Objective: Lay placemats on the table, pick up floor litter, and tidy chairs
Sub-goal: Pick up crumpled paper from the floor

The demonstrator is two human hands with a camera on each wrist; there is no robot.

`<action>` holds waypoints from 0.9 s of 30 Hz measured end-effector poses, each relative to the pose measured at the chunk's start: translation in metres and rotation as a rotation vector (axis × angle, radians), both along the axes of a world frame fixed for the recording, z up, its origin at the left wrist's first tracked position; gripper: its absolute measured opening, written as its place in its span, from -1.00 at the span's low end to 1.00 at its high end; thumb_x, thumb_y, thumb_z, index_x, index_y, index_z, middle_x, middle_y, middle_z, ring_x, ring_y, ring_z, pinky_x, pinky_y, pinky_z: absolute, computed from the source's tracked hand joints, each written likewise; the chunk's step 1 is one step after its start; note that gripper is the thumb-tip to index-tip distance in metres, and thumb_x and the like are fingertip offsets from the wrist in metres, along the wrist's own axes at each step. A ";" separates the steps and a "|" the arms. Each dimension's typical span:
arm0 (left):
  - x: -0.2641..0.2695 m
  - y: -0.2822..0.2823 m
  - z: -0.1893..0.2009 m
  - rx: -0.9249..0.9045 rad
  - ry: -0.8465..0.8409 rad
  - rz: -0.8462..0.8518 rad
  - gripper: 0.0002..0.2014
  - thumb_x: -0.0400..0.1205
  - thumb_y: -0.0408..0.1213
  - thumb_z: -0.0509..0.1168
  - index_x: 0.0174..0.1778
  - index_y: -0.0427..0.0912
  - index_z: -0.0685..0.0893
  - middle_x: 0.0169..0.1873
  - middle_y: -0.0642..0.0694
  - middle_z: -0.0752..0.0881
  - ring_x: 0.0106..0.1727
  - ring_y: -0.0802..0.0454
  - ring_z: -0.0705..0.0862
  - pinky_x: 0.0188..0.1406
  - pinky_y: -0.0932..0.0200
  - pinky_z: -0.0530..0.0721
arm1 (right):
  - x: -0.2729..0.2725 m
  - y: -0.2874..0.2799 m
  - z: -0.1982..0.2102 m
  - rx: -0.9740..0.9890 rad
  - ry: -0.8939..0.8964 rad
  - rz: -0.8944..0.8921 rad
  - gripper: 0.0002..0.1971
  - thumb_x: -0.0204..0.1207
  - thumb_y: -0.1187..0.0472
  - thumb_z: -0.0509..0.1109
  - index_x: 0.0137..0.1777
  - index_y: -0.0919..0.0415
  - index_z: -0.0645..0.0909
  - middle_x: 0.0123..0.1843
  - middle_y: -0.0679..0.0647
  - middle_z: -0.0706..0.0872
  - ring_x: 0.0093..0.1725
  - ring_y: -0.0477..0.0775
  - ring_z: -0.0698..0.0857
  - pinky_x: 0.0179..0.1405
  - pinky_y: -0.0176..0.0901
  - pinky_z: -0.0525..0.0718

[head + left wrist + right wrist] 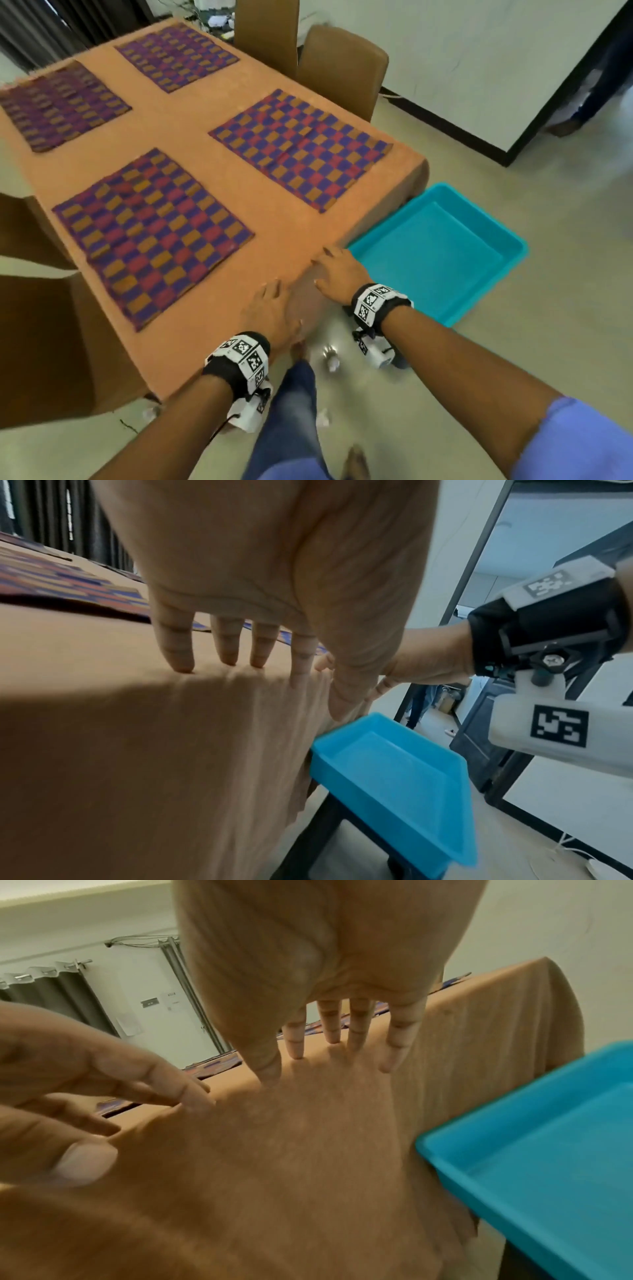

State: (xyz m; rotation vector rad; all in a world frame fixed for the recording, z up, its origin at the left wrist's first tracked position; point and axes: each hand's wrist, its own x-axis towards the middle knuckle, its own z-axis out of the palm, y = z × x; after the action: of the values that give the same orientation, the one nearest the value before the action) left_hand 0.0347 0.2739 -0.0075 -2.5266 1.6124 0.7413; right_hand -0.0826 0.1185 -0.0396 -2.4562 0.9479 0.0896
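Four checkered purple-and-orange woven placemats point(154, 233) lie placed, left hand point(270, 311) and right hand point(339, 270) flat on the orange tablecloth point(191, 150); crumpled litter point(330, 358) at lower centre likely next.

- Under my left hand point(270, 313) and right hand point(337, 274) I see a matt orange cloth table cover point(212, 178), slightly napped.
- Ahead of my hands, four woven cloth checked purple-red-orange placemats point(152, 233) look matt and coarse.
- Right of my right hand, the turquoise plastic tray point(445, 253) looks smooth with a slight sheen.
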 end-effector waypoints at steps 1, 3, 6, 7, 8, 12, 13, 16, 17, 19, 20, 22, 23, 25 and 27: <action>-0.009 0.015 -0.001 0.008 -0.003 0.010 -0.31 0.55 0.08 0.31 0.57 -0.09 0.32 0.64 -0.18 0.18 0.62 -0.20 0.21 0.51 -0.14 0.37 | -0.007 0.015 0.000 0.021 0.012 0.017 -0.45 0.51 -0.03 0.38 0.50 0.04 0.46 0.56 0.17 0.37 0.50 0.27 0.36 0.44 0.17 0.47; -0.027 0.051 -0.003 0.051 0.042 0.043 -0.35 0.56 0.07 0.30 0.54 -0.10 0.36 0.58 -0.18 0.31 0.57 -0.19 0.31 0.44 -0.15 0.45 | -0.026 0.050 -0.005 0.078 0.076 0.050 -0.49 0.52 -0.06 0.35 0.46 0.05 0.52 0.47 0.17 0.45 0.44 0.27 0.43 0.41 0.14 0.50; -0.039 0.098 -0.016 0.161 0.209 0.111 -0.41 0.54 0.07 0.30 0.47 -0.06 0.45 0.41 -0.15 0.54 0.38 -0.17 0.54 0.34 -0.05 0.55 | -0.056 0.098 -0.016 0.185 0.167 0.095 -0.55 0.54 -0.06 0.35 0.41 0.02 0.57 0.37 0.14 0.55 0.38 0.23 0.52 0.37 0.12 0.54; -0.041 0.117 -0.023 0.197 0.262 0.136 -0.44 0.54 0.07 0.31 0.44 -0.04 0.49 0.39 -0.12 0.58 0.34 -0.13 0.59 0.31 -0.01 0.57 | -0.067 0.116 -0.023 0.217 0.194 0.094 -0.58 0.54 -0.04 0.36 0.38 0.02 0.59 0.35 0.14 0.58 0.36 0.22 0.55 0.36 0.08 0.54; -0.042 0.131 -0.030 0.217 0.304 0.155 -0.47 0.55 0.06 0.31 0.43 -0.03 0.51 0.39 -0.10 0.60 0.34 -0.10 0.61 0.31 0.02 0.57 | -0.078 0.130 -0.029 0.247 0.222 0.083 -0.61 0.55 -0.03 0.36 0.35 0.01 0.61 0.35 0.14 0.60 0.35 0.21 0.57 0.34 0.03 0.53; -0.047 0.196 -0.060 0.338 0.352 0.217 -0.52 0.60 0.05 0.30 0.42 -0.02 0.52 0.43 -0.09 0.56 0.40 -0.09 0.56 0.34 0.09 0.50 | -0.119 0.196 -0.068 0.380 0.337 -0.001 -0.66 0.55 -0.03 0.35 0.31 -0.01 0.62 0.35 0.08 0.64 0.31 0.14 0.62 0.30 -0.06 0.53; -0.049 0.215 -0.069 0.379 0.377 0.238 -0.53 0.60 0.04 0.31 0.41 -0.03 0.52 0.41 -0.11 0.57 0.39 -0.10 0.57 0.34 0.10 0.50 | -0.128 0.216 -0.079 0.434 0.363 -0.023 -0.65 0.55 -0.03 0.35 0.31 -0.01 0.62 0.36 0.07 0.65 0.31 0.12 0.62 0.30 -0.09 0.53; -0.051 0.265 -0.100 0.458 0.442 0.274 -0.58 0.60 0.00 0.32 0.36 -0.03 0.56 0.35 -0.15 0.62 0.35 -0.09 0.59 0.29 0.16 0.49 | -0.149 0.267 -0.109 0.545 0.429 -0.100 -0.67 0.54 0.04 0.37 0.29 0.02 0.63 0.36 0.05 0.66 0.32 0.12 0.62 0.27 -0.14 0.51; -0.051 0.280 -0.110 0.472 0.459 0.274 -0.59 0.61 -0.01 0.32 0.35 -0.04 0.56 0.33 -0.15 0.64 0.34 -0.08 0.60 0.26 0.19 0.48 | -0.156 0.283 -0.120 0.582 0.447 -0.122 -0.69 0.53 0.05 0.36 0.26 0.01 0.64 0.34 0.05 0.67 0.30 0.13 0.63 0.24 -0.15 0.52; -0.049 0.305 -0.129 0.496 0.485 0.261 -0.61 0.62 -0.03 0.31 0.35 -0.04 0.56 0.32 -0.14 0.64 0.33 -0.07 0.60 0.23 0.22 0.47 | -0.162 0.312 -0.143 0.634 0.475 -0.157 -0.74 0.53 0.05 0.33 0.20 -0.01 0.65 0.31 0.06 0.69 0.21 0.11 0.65 0.09 -0.22 0.51; -0.048 0.321 -0.138 0.512 0.498 0.262 -0.61 0.62 -0.03 0.31 0.35 -0.04 0.56 0.32 -0.14 0.64 0.33 -0.07 0.60 0.22 0.23 0.47 | -0.163 0.329 -0.153 0.661 0.482 -0.173 -0.76 0.53 0.06 0.32 0.17 -0.02 0.66 0.29 0.06 0.70 0.15 0.07 0.64 0.04 -0.24 0.48; -0.048 0.342 -0.148 0.523 0.506 0.268 -0.62 0.62 -0.02 0.30 0.34 -0.04 0.56 0.30 -0.13 0.66 0.31 -0.07 0.61 0.21 0.22 0.49 | -0.163 0.351 -0.164 0.704 0.461 -0.232 -0.77 0.52 0.08 0.32 0.15 -0.04 0.66 0.25 0.04 0.71 0.08 0.02 0.62 0.03 -0.24 0.48; -0.046 0.352 -0.154 0.520 0.507 0.280 -0.62 0.62 -0.01 0.29 0.33 -0.03 0.57 0.28 -0.12 0.66 0.29 -0.07 0.62 0.20 0.21 0.49 | -0.160 0.361 -0.171 0.724 0.442 -0.259 -0.76 0.51 0.09 0.33 0.17 -0.04 0.66 0.21 0.02 0.71 0.07 0.02 0.62 0.06 -0.23 0.52; -0.044 0.366 -0.166 0.506 0.517 0.299 -0.63 0.62 0.00 0.29 0.32 -0.03 0.58 0.26 -0.12 0.68 0.27 -0.07 0.64 0.17 0.22 0.51 | -0.154 0.376 -0.179 0.757 0.419 -0.302 -0.75 0.53 0.11 0.36 0.20 -0.01 0.66 0.09 0.00 0.69 0.06 0.02 0.64 0.09 -0.22 0.56; -0.045 0.376 -0.179 0.488 0.525 0.325 -0.64 0.62 -0.01 0.29 0.31 -0.03 0.59 0.25 -0.12 0.68 0.26 -0.06 0.64 0.12 0.25 0.50 | -0.150 0.384 -0.191 0.785 0.394 -0.313 -0.75 0.55 0.11 0.37 0.21 0.01 0.67 0.08 0.01 0.70 0.09 0.03 0.67 0.16 -0.19 0.60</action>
State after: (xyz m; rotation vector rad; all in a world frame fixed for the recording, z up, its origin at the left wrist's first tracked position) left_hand -0.0107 0.6500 -0.1869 -2.3494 0.9227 1.7051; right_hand -0.2327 0.5030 -0.2305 -1.5752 1.1651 0.7114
